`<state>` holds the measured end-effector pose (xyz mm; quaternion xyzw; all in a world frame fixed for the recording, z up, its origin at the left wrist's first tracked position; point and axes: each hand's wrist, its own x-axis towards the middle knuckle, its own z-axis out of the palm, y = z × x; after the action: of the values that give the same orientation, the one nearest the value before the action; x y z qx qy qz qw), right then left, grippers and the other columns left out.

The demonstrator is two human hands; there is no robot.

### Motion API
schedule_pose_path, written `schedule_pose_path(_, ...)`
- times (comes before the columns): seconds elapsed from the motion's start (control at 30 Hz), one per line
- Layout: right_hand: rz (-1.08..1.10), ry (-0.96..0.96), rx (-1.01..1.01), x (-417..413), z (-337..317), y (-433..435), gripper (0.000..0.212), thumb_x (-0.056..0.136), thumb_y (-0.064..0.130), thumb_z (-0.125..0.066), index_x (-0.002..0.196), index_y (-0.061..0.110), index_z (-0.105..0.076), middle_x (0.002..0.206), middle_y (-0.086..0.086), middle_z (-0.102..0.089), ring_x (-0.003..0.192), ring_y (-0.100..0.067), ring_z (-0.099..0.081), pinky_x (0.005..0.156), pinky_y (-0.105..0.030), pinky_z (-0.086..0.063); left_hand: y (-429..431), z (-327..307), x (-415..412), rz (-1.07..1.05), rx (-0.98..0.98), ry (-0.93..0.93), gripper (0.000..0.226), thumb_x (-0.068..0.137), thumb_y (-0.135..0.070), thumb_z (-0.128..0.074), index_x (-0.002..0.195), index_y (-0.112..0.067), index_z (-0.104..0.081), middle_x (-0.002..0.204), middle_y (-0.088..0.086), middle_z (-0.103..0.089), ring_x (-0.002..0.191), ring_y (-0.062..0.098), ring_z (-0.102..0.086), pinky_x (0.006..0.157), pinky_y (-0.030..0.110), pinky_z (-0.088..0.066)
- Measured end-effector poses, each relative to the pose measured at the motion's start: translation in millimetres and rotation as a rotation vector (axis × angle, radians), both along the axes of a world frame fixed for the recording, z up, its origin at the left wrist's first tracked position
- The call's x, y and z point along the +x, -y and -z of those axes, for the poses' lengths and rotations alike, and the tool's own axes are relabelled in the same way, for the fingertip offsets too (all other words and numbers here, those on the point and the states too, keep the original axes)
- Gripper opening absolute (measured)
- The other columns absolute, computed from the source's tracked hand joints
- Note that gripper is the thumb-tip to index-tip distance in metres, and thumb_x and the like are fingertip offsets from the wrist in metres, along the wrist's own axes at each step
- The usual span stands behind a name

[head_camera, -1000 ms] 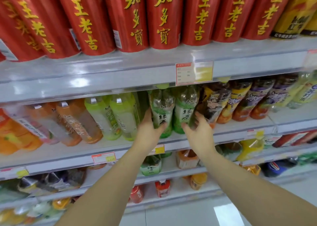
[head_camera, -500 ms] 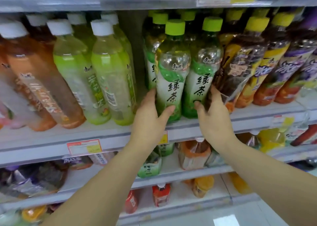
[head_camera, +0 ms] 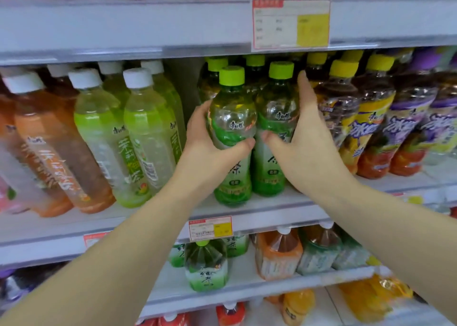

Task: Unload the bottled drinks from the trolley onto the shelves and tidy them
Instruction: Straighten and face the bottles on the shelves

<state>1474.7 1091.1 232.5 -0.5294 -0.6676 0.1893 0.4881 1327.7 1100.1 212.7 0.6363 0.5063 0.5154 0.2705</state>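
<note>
Two green-tea bottles with green caps stand side by side at the front of the middle shelf (head_camera: 272, 203). My left hand (head_camera: 210, 150) is wrapped around the left bottle (head_camera: 231, 117), thumb across its label. My right hand (head_camera: 303, 140) grips the right bottle (head_camera: 274, 117), fingers stretched up its far side and thumb on its front. More green-capped bottles stand behind them. The trolley is not in view.
White-capped light-green bottles (head_camera: 138, 137) and orange drinks (head_camera: 49, 152) stand to the left. Yellow-capped iced-tea bottles (head_camera: 366, 117) crowd the right. A price tag (head_camera: 290, 23) hangs on the shelf above. Lower shelves hold larger bottles (head_camera: 206, 268).
The view has moved closer to the middle shelf. Both hands have risen from the bottles' bases to their upper bodies and closed around them.
</note>
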Motion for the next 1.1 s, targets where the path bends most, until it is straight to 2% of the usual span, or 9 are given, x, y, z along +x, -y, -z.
schedule_pose_path(0.07,0.013,0.031,0.008,1.4,0.4,-2.4,0.083,0.089,0.019,-0.061,0.147,0.034,-0.005,0.144,0.009,-0.029,0.101,0.010,-0.024,0.080,0.001,-0.018,-1.0,0.6,-1.8,0.021,0.010,0.024,0.069,0.075,-0.028,-0.076,0.121,-0.042,-0.026,0.116,-0.023,-0.052,0.101,-0.014,-0.051,0.078,0.000,-0.041)
schedule_pose_path(0.13,0.033,0.049,0.009,0.7,0.9,-5.4,0.077,0.088,0.019,-0.062,0.146,0.033,-0.012,0.140,0.003,-0.033,0.100,0.002,-0.029,0.077,-0.002,-0.019,-0.8,2.4,-4.3,0.025,0.027,0.049,0.066,0.076,-0.024,-0.075,0.118,-0.042,-0.027,0.103,-0.028,-0.054,0.089,-0.023,-0.052,0.070,-0.003,-0.041)
schedule_pose_path(0.27,0.010,0.061,0.017,-5.9,0.2,-9.8,0.074,0.087,0.019,-0.064,0.144,0.034,-0.018,0.134,-0.001,-0.038,0.094,-0.003,-0.037,0.073,-0.006,-0.025,-1.0,5.5,-11.1,0.011,0.052,0.087,0.068,0.077,-0.024,-0.074,0.122,-0.042,-0.027,0.101,-0.030,-0.055,0.090,-0.023,-0.052,0.071,-0.001,-0.044)
schedule_pose_path(0.4,-0.030,0.058,0.007,-8.0,-1.4,-14.2,0.073,0.089,0.017,-0.061,0.144,0.034,-0.017,0.137,-0.002,-0.038,0.094,-0.005,-0.040,0.078,-0.012,-0.031,-4.4,6.8,-14.8,0.022,0.049,0.104,0.069,0.079,-0.024,-0.072,0.126,-0.043,-0.026,0.101,-0.033,-0.055,0.093,-0.022,-0.052,0.074,0.003,-0.045)
schedule_pose_path(0.53,-0.028,0.089,0.046,-9.0,4.0,-20.2,0.074,0.090,0.015,-0.059,0.147,0.030,-0.014,0.142,-0.004,-0.036,0.115,-0.015,-0.046,0.083,-0.010,-0.028,-9.4,10.2,-14.0,0.043,0.057,0.094,0.073,0.080,-0.025,-0.072,0.131,-0.042,-0.023,0.103,-0.032,-0.056,0.096,-0.021,-0.052,0.074,0.000,-0.043)
schedule_pose_path(0.67,-0.020,0.112,0.077,-10.2,8.0,-23.1,0.075,0.090,0.016,-0.058,0.148,0.029,-0.011,0.141,-0.006,-0.035,0.109,-0.013,-0.046,0.078,-0.006,-0.026,-13.9,12.2,-13.1,0.048,0.079,0.104,0.069,0.082,-0.021,-0.070,0.126,-0.042,-0.022,0.106,-0.030,-0.055,0.097,-0.021,-0.052,0.073,-0.003,-0.040)
schedule_pose_path(0.8,-0.016,0.131,0.099,-9.3,10.7,-25.7,0.075,0.090,0.015,-0.058,0.148,0.028,-0.011,0.142,-0.007,-0.033,0.118,-0.020,-0.045,0.078,-0.003,-0.022,-22.7,12.6,-12.7,0.031,0.092,0.146,0.073,0.081,-0.015,-0.070,0.134,-0.034,-0.023,0.109,-0.024,-0.054,0.094,-0.021,-0.053,0.072,-0.002,-0.041)
schedule_pose_path(1.03,-0.031,0.109,0.113,-7.0,12.6,-27.2,0.075,0.090,0.015,-0.058,0.148,0.028,-0.012,0.143,-0.006,-0.031,0.119,-0.013,-0.039,0.077,0.006,-0.019,-32.1,9.5,-10.7,0.005,0.073,0.132,0.082,0.081,-0.016,-0.071,0.142,-0.026,-0.017,0.108,-0.025,-0.053,0.094,-0.024,-0.050,0.077,-0.004,-0.038)
schedule_pose_path(1.1,-0.038,0.102,0.114,-6.9,12.8,-27.3,0.077,0.090,0.014,-0.059,0.149,0.027,-0.010,0.144,-0.005,-0.031,0.113,-0.001,-0.036,0.073,0.012,-0.020,-28.7,7.8,-10.1,0.002,0.062,0.138,0.083,0.082,-0.015,-0.070,0.144,-0.026,-0.016,0.110,-0.026,-0.051,0.093,-0.025,-0.049,0.077,-0.005,-0.038)
